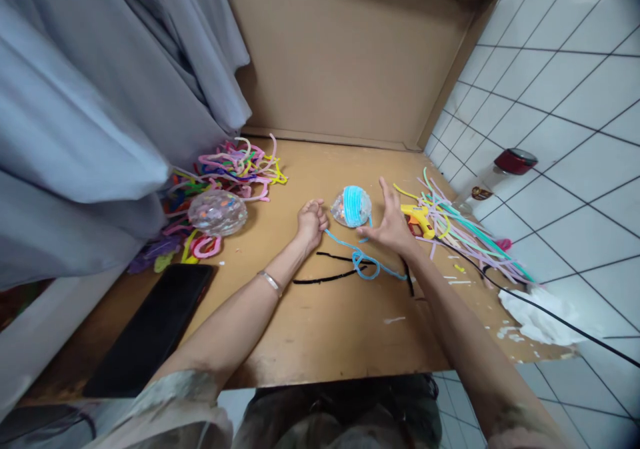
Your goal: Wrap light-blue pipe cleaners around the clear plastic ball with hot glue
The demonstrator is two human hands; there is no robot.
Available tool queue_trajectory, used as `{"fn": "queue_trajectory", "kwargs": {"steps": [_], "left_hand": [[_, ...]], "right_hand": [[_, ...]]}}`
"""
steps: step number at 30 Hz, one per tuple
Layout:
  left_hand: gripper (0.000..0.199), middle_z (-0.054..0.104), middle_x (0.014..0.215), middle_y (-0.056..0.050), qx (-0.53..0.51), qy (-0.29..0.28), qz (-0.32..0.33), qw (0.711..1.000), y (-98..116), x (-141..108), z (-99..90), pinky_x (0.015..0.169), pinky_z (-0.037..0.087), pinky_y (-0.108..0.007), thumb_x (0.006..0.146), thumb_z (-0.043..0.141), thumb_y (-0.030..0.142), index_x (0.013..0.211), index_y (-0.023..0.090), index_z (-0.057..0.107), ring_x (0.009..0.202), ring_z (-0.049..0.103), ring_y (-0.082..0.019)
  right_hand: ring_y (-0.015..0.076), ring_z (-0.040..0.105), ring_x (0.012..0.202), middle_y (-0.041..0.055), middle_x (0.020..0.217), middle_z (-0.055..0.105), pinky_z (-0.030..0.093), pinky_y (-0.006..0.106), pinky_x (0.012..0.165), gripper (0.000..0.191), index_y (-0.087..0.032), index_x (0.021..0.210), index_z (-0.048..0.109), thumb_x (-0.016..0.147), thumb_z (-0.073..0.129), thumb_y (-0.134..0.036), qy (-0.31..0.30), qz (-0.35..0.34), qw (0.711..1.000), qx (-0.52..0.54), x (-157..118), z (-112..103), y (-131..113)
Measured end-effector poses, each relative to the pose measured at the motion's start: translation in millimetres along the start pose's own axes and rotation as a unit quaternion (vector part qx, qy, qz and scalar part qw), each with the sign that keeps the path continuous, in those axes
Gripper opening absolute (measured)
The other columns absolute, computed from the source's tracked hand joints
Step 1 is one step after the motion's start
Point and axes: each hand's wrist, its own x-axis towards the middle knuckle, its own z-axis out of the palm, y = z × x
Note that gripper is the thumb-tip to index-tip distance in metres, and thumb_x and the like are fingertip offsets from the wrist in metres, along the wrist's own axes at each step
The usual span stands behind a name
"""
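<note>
A clear, lumpy ball with coloured bits inside and blue pipe cleaner wound round its middle [354,206] rests on the table between my hands. My left hand [311,223] is closed just left of it, fingers wrapped round one end of a loose blue pipe cleaner [367,277]. That strand curls into a loop and lies on the table below the ball. To the ball's right is my right hand [393,227], its thumb and fingers spread and its thumb close to the ball. A short blue tail hangs from the wrapping near this thumb. Black pipe cleaners [330,278] lie underneath.
At left sit another clear ball [218,213], a heap of coloured pipe cleaners [240,162] and a black phone [150,329]. Right of my hand lie a yellow glue gun [419,219] with a black cord, straight pipe cleaners [465,235], a bottle [493,175] and white tissue [543,315].
</note>
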Motion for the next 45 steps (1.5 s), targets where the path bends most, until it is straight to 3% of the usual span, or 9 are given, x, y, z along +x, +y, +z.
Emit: {"fn": "queue_trajectory", "kwargs": {"steps": [3,8,13,17,25,33,39,43,45], "left_hand": [[0.012,0.027,0.044,0.013,0.021,-0.011,-0.002,1.0,-4,-2,1.9,0.036,0.011,-0.015,0.091,0.05,0.02,0.079,0.018,0.048,0.03,0.019,-0.002],[0.012,0.029,0.044,0.013,0.043,-0.022,0.002,0.999,-7,-3,5.2,0.036,0.013,-0.015,0.091,0.052,0.023,0.08,0.017,0.05,0.03,0.021,-0.002],[0.01,0.029,0.044,0.013,0.046,-0.031,0.002,0.998,-9,0,7.4,0.036,0.013,-0.015,0.092,0.051,0.023,0.083,0.018,0.05,0.031,0.022,-0.002],[0.009,0.026,0.045,0.013,0.019,-0.026,0.006,0.999,-12,3,9.6,0.037,0.015,-0.015,0.091,0.053,0.024,0.085,0.018,0.05,0.032,0.022,-0.003],[0.01,0.027,0.045,0.013,-0.012,-0.008,0.005,1.0,-10,5,8.4,0.039,0.02,-0.016,0.094,0.05,0.023,0.086,0.019,0.047,0.034,0.027,-0.004],[0.01,0.028,0.047,0.014,-0.016,-0.009,0.017,1.0,-11,6,8.5,0.04,0.021,-0.016,0.094,0.052,0.022,0.09,0.021,0.043,0.034,0.027,-0.004],[0.006,0.03,0.046,0.013,-0.024,-0.004,0.023,0.999,-12,5,8.5,0.039,0.022,-0.016,0.096,0.043,0.015,0.092,0.02,0.043,0.034,0.028,-0.005],[0.014,0.03,0.045,0.013,-0.04,0.011,0.023,0.999,-12,2,7.3,0.04,0.022,-0.016,0.096,0.045,0.016,0.082,0.02,0.042,0.034,0.029,-0.004],[0.019,0.032,0.044,0.012,-0.056,0.009,0.029,0.998,-10,0,7.3,0.041,0.026,-0.016,0.095,0.045,0.014,0.078,0.02,0.04,0.034,0.032,-0.004]], "right_hand": [[0.0358,0.016,0.146,0.0184,0.158,0.017,0.023,0.056,0.114,0.125,-0.021,0.153,0.006,0.057,0.081,-0.047,-0.048,-0.013,0.998,0.048,27,8,11],[0.0337,0.031,0.14,0.0168,0.154,0.026,0.028,0.05,0.114,0.116,-0.021,0.153,0.016,0.057,0.08,-0.033,-0.099,-0.011,0.99,0.096,38,27,21],[0.0313,0.043,0.129,0.0173,0.138,0.044,0.034,0.044,0.111,0.103,-0.015,0.145,0.033,0.055,0.081,-0.027,-0.016,0.005,0.998,0.068,31,41,15],[0.0289,0.043,0.127,0.0187,0.136,0.044,0.035,0.04,0.11,0.092,-0.012,0.141,0.034,0.062,0.078,-0.032,0.041,0.014,0.998,0.055,41,44,9],[0.0315,0.042,0.131,0.021,0.14,0.04,0.035,0.042,0.111,0.1,-0.009,0.142,0.033,0.056,0.081,-0.028,-0.013,0.018,0.997,0.075,63,59,21],[0.0327,0.035,0.137,0.0206,0.146,0.034,0.03,0.046,0.114,0.106,-0.013,0.147,0.026,0.058,0.08,-0.034,-0.016,0.023,0.996,0.085,60,60,24],[0.0329,0.03,0.14,0.02,0.149,0.031,0.03,0.048,0.113,0.107,-0.015,0.149,0.024,0.061,0.08,-0.043,-0.008,0.006,0.998,0.067,60,61,28],[0.0328,0.039,0.133,0.0197,0.145,0.037,0.039,0.048,0.106,0.102,-0.016,0.145,0.031,0.061,0.079,-0.046,0.043,-0.007,0.998,0.052,48,52,24],[0.0298,0.051,0.121,0.0181,0.133,0.05,0.044,0.046,0.1,0.08,-0.016,0.136,0.043,0.068,0.073,-0.044,0.105,-0.011,0.993,0.055,36,44,20]]}}
